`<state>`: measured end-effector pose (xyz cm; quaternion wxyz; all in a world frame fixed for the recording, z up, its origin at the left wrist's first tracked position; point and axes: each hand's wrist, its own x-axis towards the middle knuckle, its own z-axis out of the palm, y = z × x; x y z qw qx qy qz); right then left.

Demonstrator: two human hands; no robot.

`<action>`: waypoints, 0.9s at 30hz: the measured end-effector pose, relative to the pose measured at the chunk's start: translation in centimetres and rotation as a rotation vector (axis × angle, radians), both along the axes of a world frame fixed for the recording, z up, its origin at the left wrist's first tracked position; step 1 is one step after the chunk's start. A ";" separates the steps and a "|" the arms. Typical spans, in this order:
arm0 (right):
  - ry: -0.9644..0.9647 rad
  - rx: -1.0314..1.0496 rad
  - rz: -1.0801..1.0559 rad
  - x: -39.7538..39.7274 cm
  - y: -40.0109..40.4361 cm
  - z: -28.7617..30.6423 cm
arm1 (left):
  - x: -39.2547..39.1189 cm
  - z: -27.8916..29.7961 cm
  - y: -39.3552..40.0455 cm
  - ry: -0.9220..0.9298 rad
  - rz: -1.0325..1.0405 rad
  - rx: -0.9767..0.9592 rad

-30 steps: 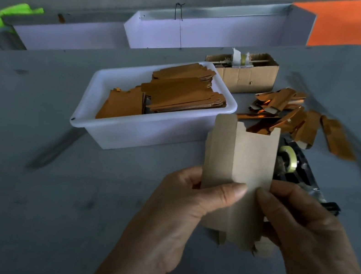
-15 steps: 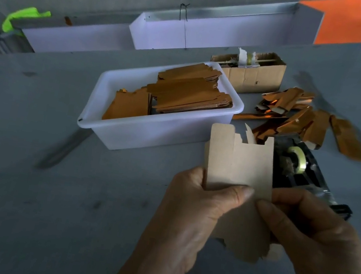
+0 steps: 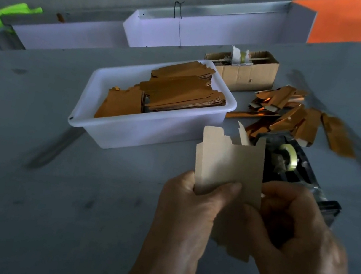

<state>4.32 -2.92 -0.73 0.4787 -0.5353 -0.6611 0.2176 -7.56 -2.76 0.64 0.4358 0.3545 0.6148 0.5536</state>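
the left hand [image 3: 188, 208] grips the flat cardboard blank [image 3: 230, 165] with its thumb across the front, and the right hand [image 3: 290, 231] pinches the blank's right edge with curled fingers. the blank is upright above the grey table [image 3: 41, 209]. just behind it is a black tape dispenser [image 3: 294, 166]. further back are a white tub [image 3: 151, 131] of orange blanks, loose orange pieces [image 3: 298, 119] and a small cardboard box [image 3: 246, 73].

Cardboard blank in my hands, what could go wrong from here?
1. The left hand pinches the cardboard blank low down, so its thin top flaps could crumple during folding.
2. The right hand works just in front of the tape dispenser and might knock it.
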 end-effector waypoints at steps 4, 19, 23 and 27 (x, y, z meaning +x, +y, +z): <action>0.019 0.022 0.028 0.0 0.0 0.0 | -0.1 0.0 0.0 -0.024 -0.024 0.001; 0.072 0.023 0.149 -1.1 -0.7 -0.5 | 0.2 0.2 -0.2 0.119 0.035 0.074; 0.060 -0.006 0.160 -1.5 -0.9 -0.1 | 0.3 0.2 -0.4 0.186 0.011 0.086; -0.103 0.092 0.094 -1.7 -0.9 0.0 | 0.4 0.2 -0.5 0.300 0.005 0.084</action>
